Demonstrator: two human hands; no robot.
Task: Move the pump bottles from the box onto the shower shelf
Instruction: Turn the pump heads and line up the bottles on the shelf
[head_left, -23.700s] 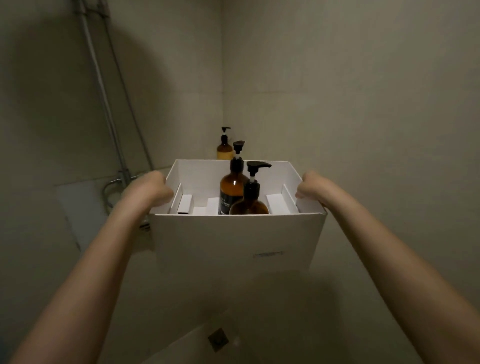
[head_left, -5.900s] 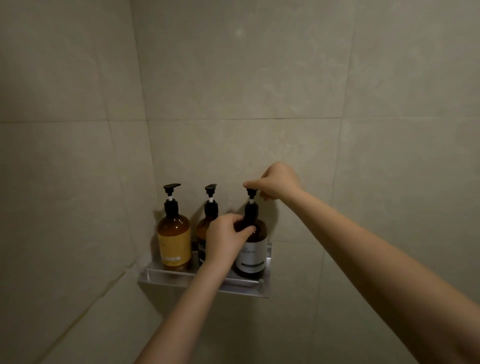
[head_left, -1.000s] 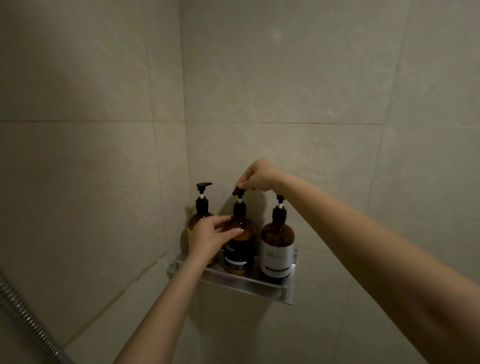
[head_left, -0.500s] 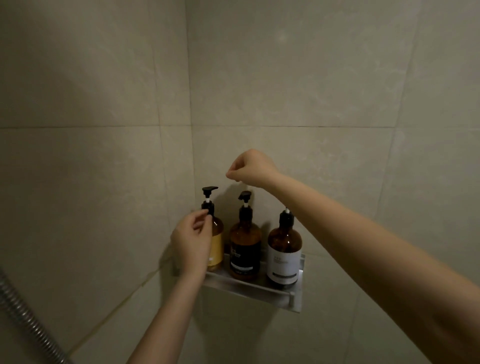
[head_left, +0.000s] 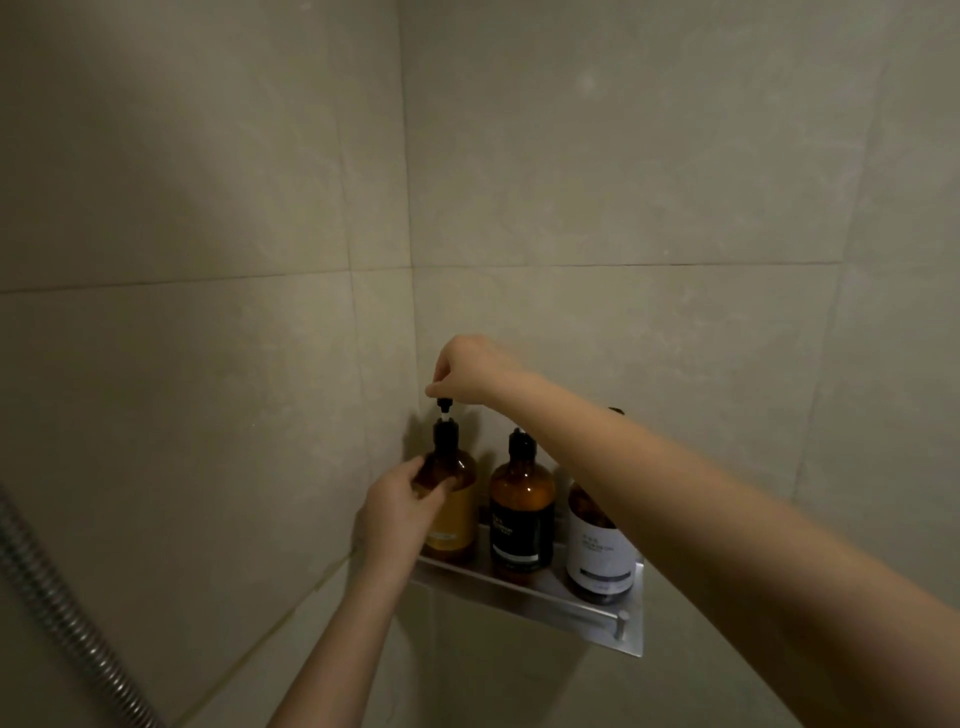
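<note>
Three amber pump bottles stand upright in a row on the metal shower shelf (head_left: 524, 592) in the tiled corner. The yellow-label bottle (head_left: 457, 499) is at the left. My left hand (head_left: 400, 506) grips its body. My right hand (head_left: 467, 369) pinches its black pump head from above. The black-label bottle (head_left: 522, 512) stands in the middle, untouched. The white-label bottle (head_left: 600, 553) is at the right, its pump hidden behind my right forearm. The box is out of view.
Beige tiled walls meet in a corner just behind the shelf. A ribbed metal shower hose (head_left: 67, 618) runs diagonally at the lower left. The shelf's front lip carries a small peg (head_left: 622, 618) near its right end.
My left hand moved from beside the yellow-label bottle onto its body. My right hand came down and left from above the middle bottle onto the yellow-label bottle's pump head.
</note>
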